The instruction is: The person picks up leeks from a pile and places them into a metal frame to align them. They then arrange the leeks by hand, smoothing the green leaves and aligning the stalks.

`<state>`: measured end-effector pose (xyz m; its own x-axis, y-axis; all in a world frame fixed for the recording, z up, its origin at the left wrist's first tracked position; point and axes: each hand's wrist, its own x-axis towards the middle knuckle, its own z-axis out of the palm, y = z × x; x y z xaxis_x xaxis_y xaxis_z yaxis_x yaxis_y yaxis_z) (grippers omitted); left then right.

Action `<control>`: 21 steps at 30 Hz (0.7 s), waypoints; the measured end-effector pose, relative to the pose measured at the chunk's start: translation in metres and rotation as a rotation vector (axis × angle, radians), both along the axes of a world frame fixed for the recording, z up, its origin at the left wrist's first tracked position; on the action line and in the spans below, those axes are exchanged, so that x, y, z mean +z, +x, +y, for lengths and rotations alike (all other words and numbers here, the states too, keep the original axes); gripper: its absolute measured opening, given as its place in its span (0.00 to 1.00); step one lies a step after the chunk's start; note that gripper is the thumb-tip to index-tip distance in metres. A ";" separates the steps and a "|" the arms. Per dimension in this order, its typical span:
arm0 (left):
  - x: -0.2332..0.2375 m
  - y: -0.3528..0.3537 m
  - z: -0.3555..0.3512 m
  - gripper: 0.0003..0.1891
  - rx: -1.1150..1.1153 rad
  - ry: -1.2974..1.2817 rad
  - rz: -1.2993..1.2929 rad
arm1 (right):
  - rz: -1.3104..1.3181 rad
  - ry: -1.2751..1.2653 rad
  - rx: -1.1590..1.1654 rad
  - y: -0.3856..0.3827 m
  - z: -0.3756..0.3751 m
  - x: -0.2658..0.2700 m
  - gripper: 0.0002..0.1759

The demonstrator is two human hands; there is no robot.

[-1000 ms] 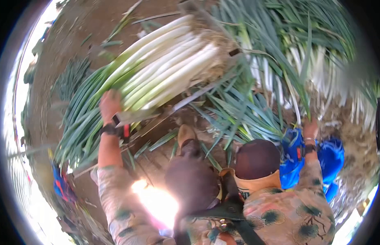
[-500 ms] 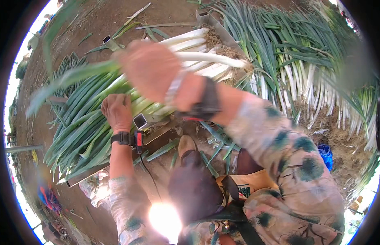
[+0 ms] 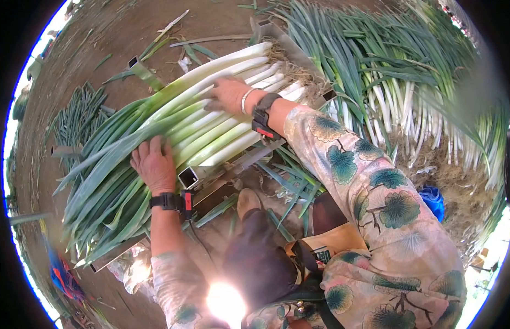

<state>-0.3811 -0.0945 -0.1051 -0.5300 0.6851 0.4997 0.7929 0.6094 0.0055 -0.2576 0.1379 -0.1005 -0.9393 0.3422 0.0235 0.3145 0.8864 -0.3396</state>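
Note:
A thick row of large green onions (image 3: 211, 123) lies side by side in a metal rack, roots toward the upper right and green leaves toward the lower left. My left hand (image 3: 155, 167) rests on the leaves with its fingers apart and lying over them. Over the white stalks, my right hand (image 3: 230, 95) lies with spread fingers touching them; its fingertips are partly blurred. Both wrists carry black straps with a small red-marked device. The rack's square metal tube (image 3: 188, 176) sticks out just right of my left hand.
A big pile of green onions (image 3: 397, 82) spreads over the upper right, roots toward me. Smaller green onions (image 3: 79, 118) lie at the left. A metal plate (image 3: 293, 49) edges the root end. Loose leaves, a blue bag (image 3: 432, 202) and a red-blue bundle (image 3: 65, 274) are on the ground.
My right hand has come down and right, from swinging a green onion over the rack to lying on the stalks. That onion now lies in the row. My left hand stays on the leaves.

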 end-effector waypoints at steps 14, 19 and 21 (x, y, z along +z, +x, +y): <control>-0.025 -0.012 -0.009 0.27 -0.126 -0.014 0.223 | 0.132 -0.183 -0.044 0.032 0.001 0.026 0.23; -0.024 -0.012 -0.004 0.22 -0.063 -0.072 0.246 | 0.663 -0.409 -0.234 0.184 0.018 0.060 0.17; -0.016 -0.005 0.000 0.18 -0.070 -0.060 0.263 | 0.624 -0.452 -0.596 0.255 0.038 0.045 0.19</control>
<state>-0.3866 -0.0946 -0.1212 -0.3382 0.7481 0.5709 0.8024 0.5462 -0.2404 -0.0031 0.1763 -0.0553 -0.4723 0.8567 0.2072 0.3176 0.3847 -0.8667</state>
